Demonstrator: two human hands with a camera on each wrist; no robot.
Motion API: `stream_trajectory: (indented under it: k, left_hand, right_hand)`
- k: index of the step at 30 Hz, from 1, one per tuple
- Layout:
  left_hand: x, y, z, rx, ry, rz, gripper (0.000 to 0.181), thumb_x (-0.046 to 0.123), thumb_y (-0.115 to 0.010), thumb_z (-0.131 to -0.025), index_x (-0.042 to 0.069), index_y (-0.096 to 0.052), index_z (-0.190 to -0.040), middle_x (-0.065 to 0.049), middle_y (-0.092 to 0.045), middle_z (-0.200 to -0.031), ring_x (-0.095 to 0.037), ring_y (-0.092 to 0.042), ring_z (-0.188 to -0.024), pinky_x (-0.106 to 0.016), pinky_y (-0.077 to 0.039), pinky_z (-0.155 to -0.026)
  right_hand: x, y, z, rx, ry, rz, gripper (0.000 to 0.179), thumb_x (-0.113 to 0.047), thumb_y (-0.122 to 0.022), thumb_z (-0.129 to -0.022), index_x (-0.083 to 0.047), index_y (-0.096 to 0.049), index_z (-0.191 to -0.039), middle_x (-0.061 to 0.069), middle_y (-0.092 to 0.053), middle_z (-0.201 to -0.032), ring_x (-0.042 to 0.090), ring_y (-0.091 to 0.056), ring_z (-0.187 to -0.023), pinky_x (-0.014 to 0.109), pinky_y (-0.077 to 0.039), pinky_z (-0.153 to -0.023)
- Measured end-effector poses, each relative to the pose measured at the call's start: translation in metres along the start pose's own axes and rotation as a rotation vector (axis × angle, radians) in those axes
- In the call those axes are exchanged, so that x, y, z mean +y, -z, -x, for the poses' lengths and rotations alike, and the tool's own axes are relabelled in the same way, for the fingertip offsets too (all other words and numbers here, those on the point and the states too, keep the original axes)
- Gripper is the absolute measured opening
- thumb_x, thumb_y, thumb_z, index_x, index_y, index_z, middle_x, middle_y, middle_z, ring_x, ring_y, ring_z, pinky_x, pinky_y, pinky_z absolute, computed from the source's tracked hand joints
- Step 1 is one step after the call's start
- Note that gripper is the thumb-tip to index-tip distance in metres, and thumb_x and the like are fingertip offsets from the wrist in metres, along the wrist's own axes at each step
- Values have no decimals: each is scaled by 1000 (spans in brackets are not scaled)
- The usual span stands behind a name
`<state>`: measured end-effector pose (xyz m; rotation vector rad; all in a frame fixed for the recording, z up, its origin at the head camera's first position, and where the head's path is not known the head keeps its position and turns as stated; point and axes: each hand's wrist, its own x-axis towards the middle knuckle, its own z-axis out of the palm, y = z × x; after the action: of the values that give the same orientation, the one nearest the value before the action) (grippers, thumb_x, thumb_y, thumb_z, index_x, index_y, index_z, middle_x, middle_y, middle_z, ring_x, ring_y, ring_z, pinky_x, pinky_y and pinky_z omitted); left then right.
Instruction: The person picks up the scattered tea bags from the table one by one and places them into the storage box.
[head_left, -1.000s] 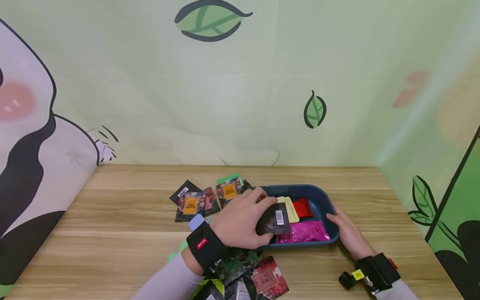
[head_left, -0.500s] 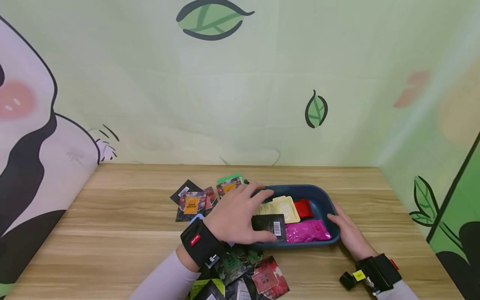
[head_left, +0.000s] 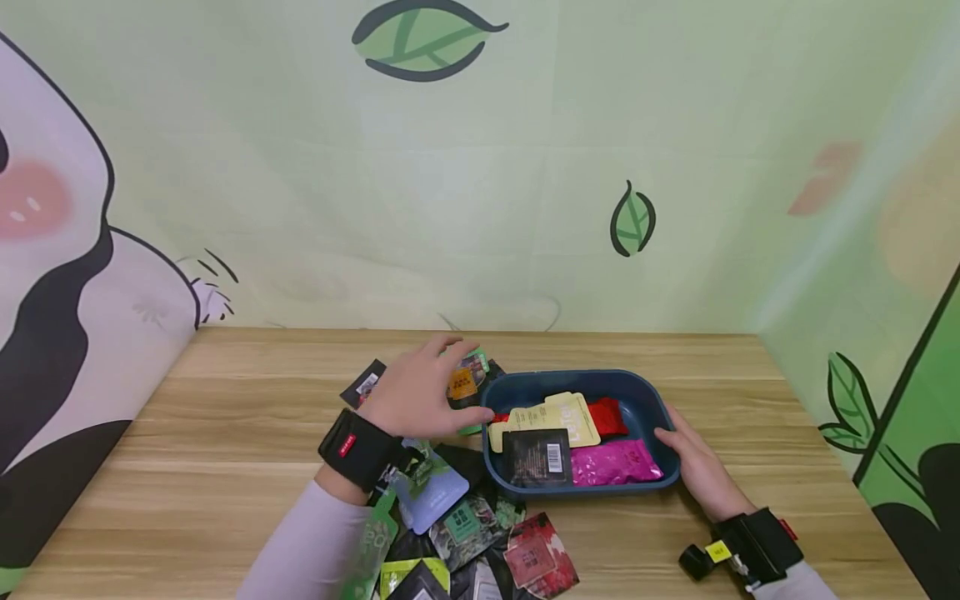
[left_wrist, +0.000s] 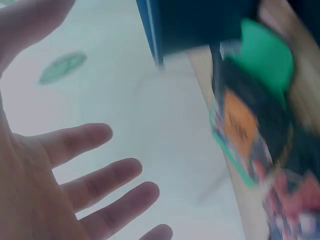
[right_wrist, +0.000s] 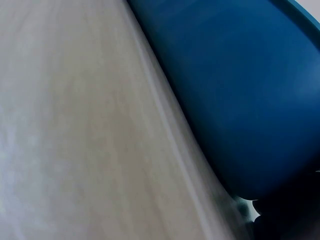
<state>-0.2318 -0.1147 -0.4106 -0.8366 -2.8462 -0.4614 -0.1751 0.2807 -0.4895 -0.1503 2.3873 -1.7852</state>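
Note:
My left hand (head_left: 420, 387) hovers palm down with spread fingers above sachets left of the blue plastic bin (head_left: 581, 493). Nothing lies between its fingers in the left wrist view. My right hand (head_left: 701, 467) holds the bin's right end, thumb over the rim and fingers along the outer wall. Inside the bin lie a black sachet (head_left: 534, 458) with a barcode, cream sachets (head_left: 573, 417), a red packet (head_left: 607, 417) and a shiny magenta packet (head_left: 615, 462). Beneath my left hand, a sachet with an orange label (head_left: 462, 383) is partly covered.
A heap of sachets lies in front, with a light blue one (head_left: 435, 496), a green one (head_left: 372, 542), a red one (head_left: 536, 558) and a yellow-green one (head_left: 393, 573). The wooden table (head_left: 225, 467) ends at a printed backdrop (head_left: 480, 208).
My left hand has let go of the black sachet inside the bin and moved left, out over the loose sachets. My right hand and the bin stay in place.

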Motion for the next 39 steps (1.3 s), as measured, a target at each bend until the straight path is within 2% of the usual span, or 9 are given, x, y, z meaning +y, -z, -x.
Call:
stream_trajectory:
  k: [3, 5, 7, 10, 12, 19, 24, 31, 39]
  left_hand:
    - [-18, 3, 3, -14, 67, 21, 98, 79, -56, -76, 21, -41, -155, -10, -43, -149, -16, -63, -84, -40, -51, -75]
    - [-30, 3, 5, -18, 110, 21, 99, 78, -57, -76, 21, -41, -155, -10, -43, -148, -14, -61, -83, -39, -50, -75]
    - [-41, 2, 7, -21, 155, 13, 99, 77, -58, -76, 19, -42, -154, -11, -44, -148, -21, -63, -98, -43, -50, -83]
    - [-55, 0, 11, -34, 227, -15, 96, 74, -61, -77, 18, -44, -153, -14, -45, -147, -34, -53, -122, -50, -47, -93]
    - [-61, -1, 14, -50, 270, -34, 95, 71, -62, -77, 15, -46, -151, -17, -47, -145, -38, -50, -126, -53, -45, -95]
    - [-68, -5, 21, -132, 443, -145, 98, 75, -61, -75, 2, -54, -140, -28, -53, -129, -44, -54, -113, -54, -49, -84]
    - [-67, -9, 22, -191, 536, -146, 95, 69, -66, -72, 0, -53, -136, -28, -52, -121, -42, -54, -103, -53, -50, -80]
    - [-65, -18, 20, -206, 599, -160, 97, 67, -70, -70, 0, -50, -138, -29, -51, -120, -43, -54, -101, -55, -50, -76]
    - [-63, -20, 19, -200, 574, -162, 96, 62, -71, -71, -1, -50, -140, -30, -53, -120, -42, -56, -97, -54, -50, -76]
  right_hand:
    - [0, 0, 0, 2, -9, 8, 71, -32, -39, -105, 3, -9, -159, 22, -5, -166, 37, 1, -151, 57, -2, -117]
    - [0, 0, 0, 3, -15, 9, 72, -32, -39, -105, 3, -8, -159, 22, -5, -166, 37, 1, -150, 57, -2, -117]
    - [0, 0, 0, 4, -19, 12, 72, -32, -39, -105, 3, -7, -159, 22, -4, -166, 37, 2, -150, 57, -2, -117]
    - [0, 0, 1, 5, -19, 17, 73, -33, -39, -105, 4, -7, -159, 22, -3, -166, 38, 3, -150, 57, -1, -116]
    - [0, 1, 2, 6, -13, 21, 73, -33, -39, -105, 4, -7, -159, 23, -4, -165, 37, 2, -150, 57, -2, -116]
    - [0, 0, 1, 11, -3, 23, 72, -32, -39, -105, 5, -10, -159, 23, -6, -165, 37, -1, -150, 56, -3, -117]
    - [-1, 0, 1, 9, -6, 22, 72, -32, -39, -105, 5, -9, -159, 23, -5, -165, 37, 0, -150, 56, -3, -117]
    - [0, 0, 0, 4, -2, 36, 71, -32, -39, -105, 3, -10, -160, 22, -6, -165, 38, -2, -150, 57, -4, -117]
    - [0, 0, 0, 1, -2, 31, 71, -32, -38, -105, 3, -9, -160, 22, -5, -166, 37, 0, -150, 57, -3, -117]
